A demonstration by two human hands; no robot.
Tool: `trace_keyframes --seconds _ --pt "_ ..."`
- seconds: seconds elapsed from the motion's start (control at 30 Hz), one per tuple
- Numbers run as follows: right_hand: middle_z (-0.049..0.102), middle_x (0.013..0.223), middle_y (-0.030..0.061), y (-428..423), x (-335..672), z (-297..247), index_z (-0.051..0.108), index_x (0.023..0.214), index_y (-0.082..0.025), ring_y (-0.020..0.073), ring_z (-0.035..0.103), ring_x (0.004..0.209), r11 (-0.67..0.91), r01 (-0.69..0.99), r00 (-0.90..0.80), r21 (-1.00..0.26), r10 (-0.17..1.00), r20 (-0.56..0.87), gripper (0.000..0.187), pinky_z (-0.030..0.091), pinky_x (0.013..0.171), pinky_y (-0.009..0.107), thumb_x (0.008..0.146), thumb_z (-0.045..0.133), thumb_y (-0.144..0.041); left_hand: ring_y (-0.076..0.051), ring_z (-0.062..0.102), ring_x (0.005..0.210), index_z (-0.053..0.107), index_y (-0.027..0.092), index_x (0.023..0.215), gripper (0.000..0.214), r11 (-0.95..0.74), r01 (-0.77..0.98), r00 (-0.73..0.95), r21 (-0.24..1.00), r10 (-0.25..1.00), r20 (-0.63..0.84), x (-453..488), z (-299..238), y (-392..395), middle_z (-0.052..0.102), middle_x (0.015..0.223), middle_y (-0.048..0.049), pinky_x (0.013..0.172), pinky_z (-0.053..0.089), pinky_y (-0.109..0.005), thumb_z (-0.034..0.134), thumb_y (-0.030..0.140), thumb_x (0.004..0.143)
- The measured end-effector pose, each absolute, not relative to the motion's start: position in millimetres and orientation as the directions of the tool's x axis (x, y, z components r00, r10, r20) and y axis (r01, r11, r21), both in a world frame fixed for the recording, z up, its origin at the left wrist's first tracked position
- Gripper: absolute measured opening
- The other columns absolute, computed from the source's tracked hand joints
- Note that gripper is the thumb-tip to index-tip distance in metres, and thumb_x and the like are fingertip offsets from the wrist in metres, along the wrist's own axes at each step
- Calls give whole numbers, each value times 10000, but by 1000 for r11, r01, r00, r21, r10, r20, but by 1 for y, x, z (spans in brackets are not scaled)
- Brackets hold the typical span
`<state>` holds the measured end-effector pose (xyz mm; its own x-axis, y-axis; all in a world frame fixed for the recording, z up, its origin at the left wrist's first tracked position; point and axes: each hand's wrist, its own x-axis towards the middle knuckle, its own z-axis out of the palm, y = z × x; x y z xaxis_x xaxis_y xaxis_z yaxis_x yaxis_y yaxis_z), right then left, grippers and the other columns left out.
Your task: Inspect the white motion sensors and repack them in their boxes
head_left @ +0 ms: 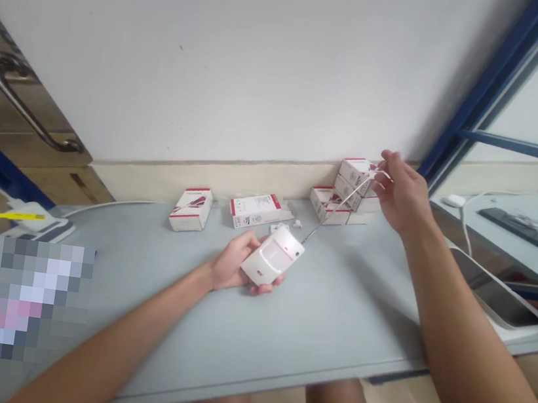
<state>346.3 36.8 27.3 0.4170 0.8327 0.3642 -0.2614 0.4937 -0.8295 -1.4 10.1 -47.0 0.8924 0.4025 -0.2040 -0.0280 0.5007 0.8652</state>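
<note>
My left hand (233, 264) is wrapped round a white motion sensor (272, 255) with a curved, pale lens window and a small red mark. A thin, pale cable (338, 208) runs taut from the sensor's upper right corner to my right hand (403, 191), where its end seems to split into fine strands. The fingers of that hand are pinched on this end, raised in front of the stacked boxes. Behind the sensor lie an opened white and red box (260, 210) and a small white part (297, 224).
Several small white and red boxes (358, 173) are stacked against the wall at the right. Another box (190, 209) stands left of the opened one. A power strip (42, 224) with cables lies at the far left. On the right is a white tray with a dark panel (500, 291).
</note>
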Motion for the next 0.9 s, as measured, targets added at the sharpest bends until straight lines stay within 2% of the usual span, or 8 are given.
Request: trace_keyframes --seconds 0.07,0.2,0.4,0.57,0.67,0.8,0.9 --pt "627 803 -29 36 345 29 738 894 -221 55 575 631 469 -293 401 -833 852 338 286 519 515 132 793 927 -412 -226 628 558 488 161 1191 480 501 -19 894 865 397 -210 -1 -46 10 705 835 -124 482 382 -291 368 487 860" --pt "638 781 -41 36 346 29 719 916 -216 50 601 624 434 -351 408 -830 868 282 181 571 588 113 853 874 -285 -220 613 549 514 146 1171 495 517 -10 893 856 391 -225 1 -42 9 697 809 -121 474 371 -288 375 504 858" --pt "631 797 -41 37 354 28 683 911 -214 50 587 625 441 -373 451 -816 855 256 112 551 591 123 891 792 -201 -199 576 534 593 141 1081 516 536 78 871 840 374 -320 1 -37 14 675 788 -123 486 337 -286 401 556 841" --pt "622 805 -42 39 357 27 637 908 -232 71 588 635 442 -300 414 -846 859 302 201 539 580 167 871 828 -281 -207 572 531 609 143 1093 538 542 74 884 837 354 -307 -1 -39 18 676 784 -119 500 333 -298 407 570 834" --pt "667 869 -28 38 353 26 648 958 -254 91 619 671 433 -258 400 -864 862 312 237 553 579 199 865 834 -368 -225 604 563 593 135 1142 546 551 33 885 834 371 -280 -3 -41 16 692 827 -133 521 361 -308 396 549 846" --pt "751 1056 2 36 341 24 672 1113 -308 128 685 766 440 -219 403 -871 854 330 371 574 604 240 808 865 -397 -242 620 603 564 117 1201 565 555 -49 890 830 401 -216 -2 -43 11 695 875 -153 547 377 -315 404 525 844" --pt "771 1094 11 33 332 22 655 1260 -325 139 698 788 465 -131 403 -876 832 381 534 578 624 254 781 881 -390 -240 617 620 542 123 1210 542 556 -130 874 821 456 -170 -1 -45 8 696 903 -158 553 378 -309 411 497 841"
